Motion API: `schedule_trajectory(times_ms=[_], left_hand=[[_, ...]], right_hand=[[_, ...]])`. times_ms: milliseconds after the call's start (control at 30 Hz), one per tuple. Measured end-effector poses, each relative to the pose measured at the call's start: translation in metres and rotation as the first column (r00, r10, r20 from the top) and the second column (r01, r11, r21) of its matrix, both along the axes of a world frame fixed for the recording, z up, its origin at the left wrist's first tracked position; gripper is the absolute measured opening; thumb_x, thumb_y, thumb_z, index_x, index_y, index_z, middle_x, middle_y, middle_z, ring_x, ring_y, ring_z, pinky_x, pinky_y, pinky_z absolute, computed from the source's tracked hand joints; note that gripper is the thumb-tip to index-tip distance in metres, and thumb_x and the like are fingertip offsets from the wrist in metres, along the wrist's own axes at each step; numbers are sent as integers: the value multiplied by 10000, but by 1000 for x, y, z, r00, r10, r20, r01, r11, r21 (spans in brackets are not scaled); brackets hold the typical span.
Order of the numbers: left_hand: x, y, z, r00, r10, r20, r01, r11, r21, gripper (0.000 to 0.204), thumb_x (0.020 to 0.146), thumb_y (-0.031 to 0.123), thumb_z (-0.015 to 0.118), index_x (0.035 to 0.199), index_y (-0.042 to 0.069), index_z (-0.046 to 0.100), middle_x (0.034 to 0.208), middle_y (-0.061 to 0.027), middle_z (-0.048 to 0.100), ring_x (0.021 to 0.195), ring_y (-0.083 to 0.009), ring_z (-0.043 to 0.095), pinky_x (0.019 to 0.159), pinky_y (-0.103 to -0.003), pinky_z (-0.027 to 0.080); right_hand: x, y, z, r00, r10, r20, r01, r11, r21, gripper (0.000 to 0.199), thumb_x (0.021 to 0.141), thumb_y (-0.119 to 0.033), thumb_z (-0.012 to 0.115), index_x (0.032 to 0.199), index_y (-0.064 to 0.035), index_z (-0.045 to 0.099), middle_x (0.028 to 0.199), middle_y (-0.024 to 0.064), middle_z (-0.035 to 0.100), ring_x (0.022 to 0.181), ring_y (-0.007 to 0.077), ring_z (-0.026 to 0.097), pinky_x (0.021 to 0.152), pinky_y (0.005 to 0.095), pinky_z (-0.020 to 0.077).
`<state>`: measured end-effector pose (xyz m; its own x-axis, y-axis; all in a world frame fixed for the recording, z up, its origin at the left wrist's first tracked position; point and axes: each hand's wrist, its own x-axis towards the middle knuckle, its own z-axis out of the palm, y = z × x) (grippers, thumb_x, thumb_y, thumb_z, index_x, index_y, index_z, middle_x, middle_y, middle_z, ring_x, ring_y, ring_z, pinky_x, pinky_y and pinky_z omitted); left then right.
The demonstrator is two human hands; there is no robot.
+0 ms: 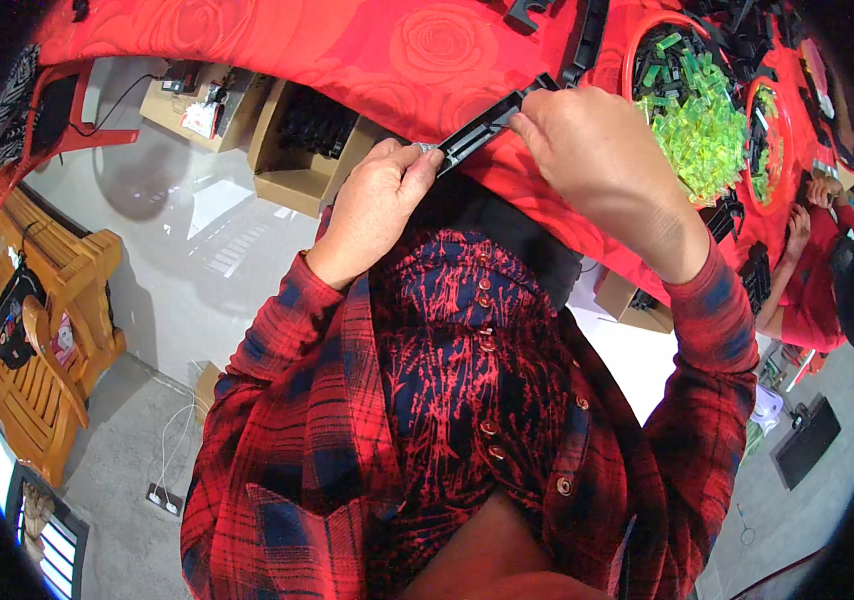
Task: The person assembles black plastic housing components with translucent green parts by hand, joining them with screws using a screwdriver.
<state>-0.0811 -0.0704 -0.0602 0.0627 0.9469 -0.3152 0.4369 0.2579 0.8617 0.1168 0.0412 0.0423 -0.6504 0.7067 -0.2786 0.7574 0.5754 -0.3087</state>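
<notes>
A long, narrow black plastic housing [475,137] with an open channel slants over the front edge of the red-clothed table. My left hand [375,207] is closed round its near end, with the thumb lying on top. At the upper part of the housing my right hand [597,150] is closed, its thumb and bent forefinger pinching down at the channel. Whether a small piece is between those fingertips is hidden. Just right of my right hand stands a red-rimmed basin [637,52] heaped with clear yellow-green blocks [699,130] and some darker ones.
More black parts [587,40] lie on the red tablecloth [347,35]. A second red-rimmed basin [755,190] stands farther right, near another person's arms [792,250]. Below the table are a cardboard box of black parts [297,165] and an open carton [637,305]. A wooden bench [57,380] is at left.
</notes>
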Motion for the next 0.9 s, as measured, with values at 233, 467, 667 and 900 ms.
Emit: schedule_trajectory(times_ms=[233, 467, 667, 900], left_hand=[[10, -6, 8, 994, 8, -108, 2, 995, 97, 260, 978, 230, 565, 986, -19, 642, 849, -214, 546, 780, -376, 549, 719, -424, 453], [12, -6, 10, 968, 13, -250, 43, 976, 216, 251, 964, 286, 594, 890, 56, 660, 795, -138, 565, 710, -363, 604, 625, -467, 477], [13, -3, 6, 959, -2, -283, 84, 957, 278, 241, 964, 271, 594, 882, 52, 651, 792, -138, 562, 681, -366, 605, 603, -467, 481], [16, -7, 10, 956, -47, -288, 104, 977, 186, 245, 985, 263, 552, 992, 37, 645, 876, -174, 565, 816, -407, 583, 679, -481, 464]], right_hand=[[-4, -21, 5, 987, 154, -41, -147, 979, 141, 53, 748, -61, 619, 739, -14, 642, 714, 199, 659, 675, 343, 680, 590, 410, 546], [-14, -30, 16, 984, 169, 64, -173, 982, 74, 111, 817, -45, 541, 868, 37, 597, 797, 209, 656, 761, 363, 674, 663, 433, 543], [-17, -20, 5, 984, 174, 35, -177, 971, 160, 94, 748, -82, 620, 747, -29, 698, 730, 185, 686, 678, 314, 704, 590, 396, 562], [-16, -8, -2, 990, 132, 59, -139, 980, 143, 170, 754, -109, 602, 737, 25, 705, 754, 252, 669, 715, 396, 694, 611, 470, 561]])
